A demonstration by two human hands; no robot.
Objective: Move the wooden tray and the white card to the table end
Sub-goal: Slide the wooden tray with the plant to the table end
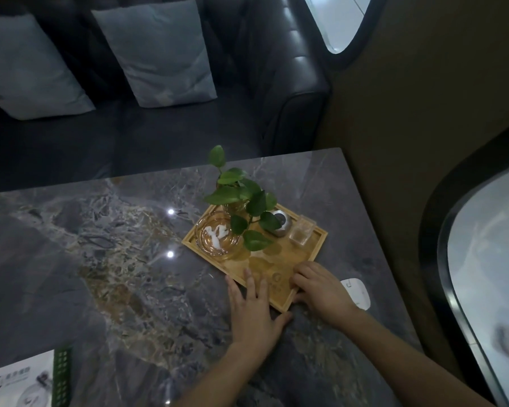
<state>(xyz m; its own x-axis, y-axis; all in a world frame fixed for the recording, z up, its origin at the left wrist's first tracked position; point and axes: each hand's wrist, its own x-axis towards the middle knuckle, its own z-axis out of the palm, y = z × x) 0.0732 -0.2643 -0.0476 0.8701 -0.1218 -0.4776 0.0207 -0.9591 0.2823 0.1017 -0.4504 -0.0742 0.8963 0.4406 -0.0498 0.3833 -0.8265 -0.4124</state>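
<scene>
With the left hand point(252, 312) flat and the right hand point(318, 289) curling its fingers on the rim, the wooden tray point(279, 259) seems nearly at the bench point(100, 230) end, the white card point(356, 293) waiting alongside.

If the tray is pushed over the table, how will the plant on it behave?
The plant stands tall in a small glass vase, so it may wobble or tip. The table looks glossy, so the tray probably slides easily.

The room is dim. Two small bright light spots shine on the glossy bench point(130, 230). Edges bend and look soft.
</scene>
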